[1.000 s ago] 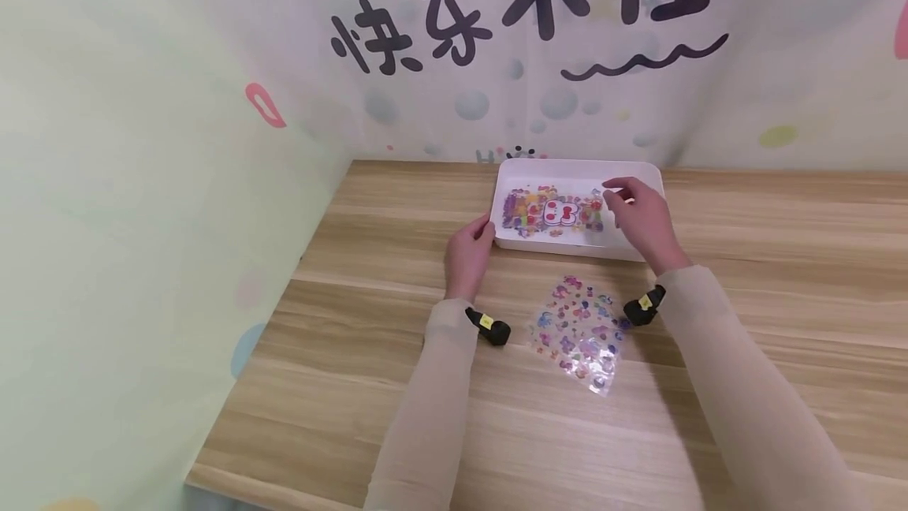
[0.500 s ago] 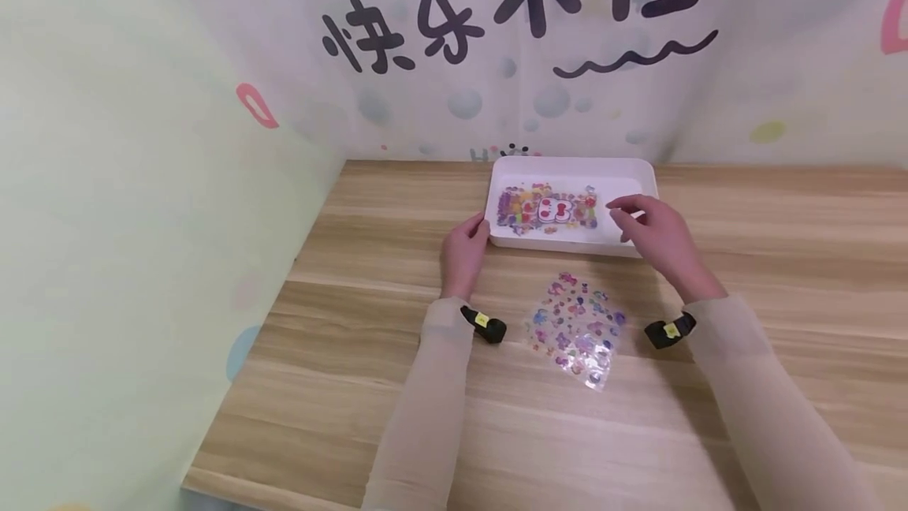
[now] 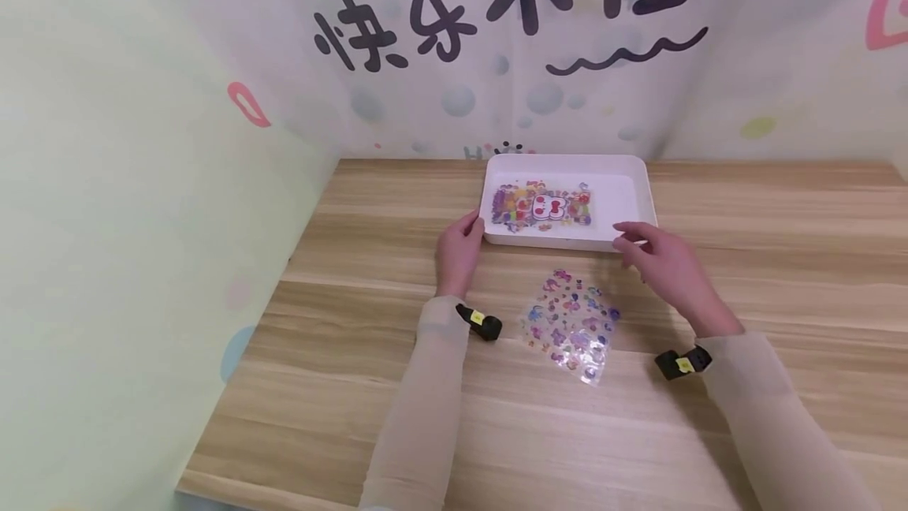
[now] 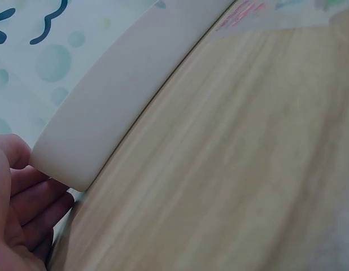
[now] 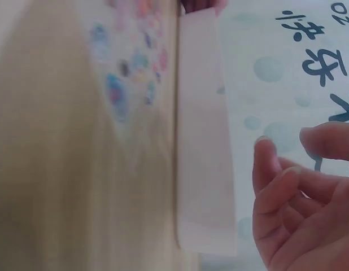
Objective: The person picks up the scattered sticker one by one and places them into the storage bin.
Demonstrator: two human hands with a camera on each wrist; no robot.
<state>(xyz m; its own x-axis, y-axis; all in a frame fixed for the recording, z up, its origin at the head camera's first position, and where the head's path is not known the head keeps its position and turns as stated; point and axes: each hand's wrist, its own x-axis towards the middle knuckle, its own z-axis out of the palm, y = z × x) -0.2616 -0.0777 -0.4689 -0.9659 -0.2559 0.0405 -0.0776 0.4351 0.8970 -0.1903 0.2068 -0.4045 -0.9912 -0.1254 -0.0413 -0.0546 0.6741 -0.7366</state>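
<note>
A white tray (image 3: 619, 195) stands at the back of the table. Inside its left part lie colourful clear sticker sheets (image 3: 521, 207), with a white-and-red cartoon face among them. My left hand (image 3: 457, 256) holds the tray's front left corner; in the left wrist view the thumb meets the rim and the fingers (image 4: 42, 206) lie behind the wall. My right hand (image 3: 670, 270) hovers at the tray's front right corner, fingers loosely bent and nothing between them. In front of the tray, a clear sheet of small pink, purple and blue stickers (image 3: 567, 330) lies flat on the table.
The wood-grain table (image 3: 340, 385) has its left edge near a pale curtain (image 3: 106, 219). Behind the tray hangs a printed cloth (image 3: 418, 109) with large dark characters. Each wrist carries a black camera, such as the right one (image 3: 682, 363).
My right hand has drawn back from over the tray's inside to its front right corner, towards me. The left hand keeps its place at the tray's left corner.
</note>
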